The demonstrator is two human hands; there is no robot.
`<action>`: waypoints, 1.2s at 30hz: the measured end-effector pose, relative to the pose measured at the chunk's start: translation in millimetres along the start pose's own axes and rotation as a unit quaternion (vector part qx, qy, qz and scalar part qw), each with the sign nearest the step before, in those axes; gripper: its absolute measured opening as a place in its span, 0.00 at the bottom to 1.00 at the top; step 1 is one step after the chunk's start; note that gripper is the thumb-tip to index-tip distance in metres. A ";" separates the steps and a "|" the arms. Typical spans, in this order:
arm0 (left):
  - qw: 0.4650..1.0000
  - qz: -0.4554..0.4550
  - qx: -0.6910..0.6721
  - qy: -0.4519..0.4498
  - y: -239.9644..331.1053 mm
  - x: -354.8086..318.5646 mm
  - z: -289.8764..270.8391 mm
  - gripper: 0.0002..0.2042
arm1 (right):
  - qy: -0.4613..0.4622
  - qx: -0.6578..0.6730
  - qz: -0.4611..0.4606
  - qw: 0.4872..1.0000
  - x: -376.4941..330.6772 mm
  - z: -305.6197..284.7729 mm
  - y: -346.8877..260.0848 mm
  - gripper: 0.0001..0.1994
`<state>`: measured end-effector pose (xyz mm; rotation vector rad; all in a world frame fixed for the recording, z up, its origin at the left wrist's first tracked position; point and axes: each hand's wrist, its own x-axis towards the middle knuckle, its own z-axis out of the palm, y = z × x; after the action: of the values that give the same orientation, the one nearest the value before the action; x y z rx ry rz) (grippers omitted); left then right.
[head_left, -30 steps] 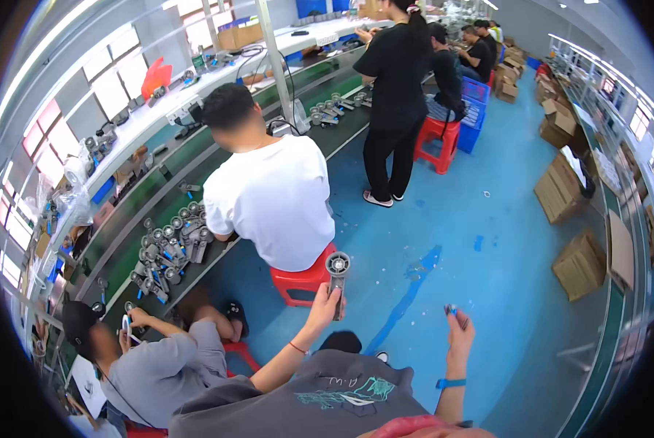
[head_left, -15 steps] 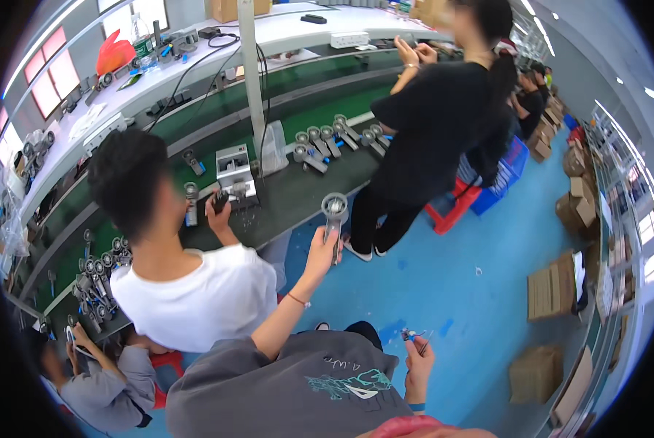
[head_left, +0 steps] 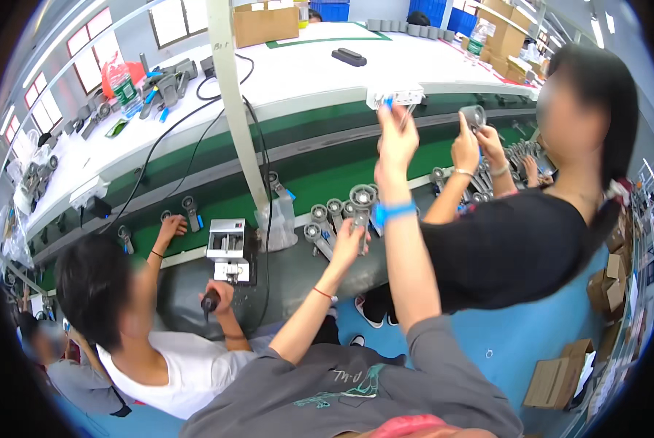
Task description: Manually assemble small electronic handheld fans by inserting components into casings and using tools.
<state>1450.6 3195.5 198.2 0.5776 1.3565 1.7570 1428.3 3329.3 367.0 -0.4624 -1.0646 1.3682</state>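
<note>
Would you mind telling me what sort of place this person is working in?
Most likely a factory assembly line. A long green conveyor belt carries rows of grey metal parts, co-workers sit and stand along it, and cardboard boxes are stacked on the blue floor. The left hand holds one such part.

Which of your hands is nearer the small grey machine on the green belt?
Left. The left hand holds a round-headed grey part just right of the grey machine; the right hand is raised farther off.
</note>
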 end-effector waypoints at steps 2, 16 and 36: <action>0.999 -0.019 -0.028 -0.016 -17.4 16.8 -1.6 0.11 | 0.032 -0.017 0.007 0.999 80.8 30.8 34.4 0.14; 0.989 -0.072 -0.098 -0.089 -26.5 130.3 2.4 0.10 | -0.135 -0.540 -0.064 0.828 308.8 -7.6 74.2 0.18; 0.980 -0.098 -0.010 -0.175 -67.6 153.8 28.2 0.14 | -0.184 -0.166 -0.040 0.968 -53.6 107.3 27.6 0.06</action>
<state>1408.8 3343.2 124.5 0.6823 1.1086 1.4310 1332.7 3252.8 379.1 -0.4099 -1.6143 1.2331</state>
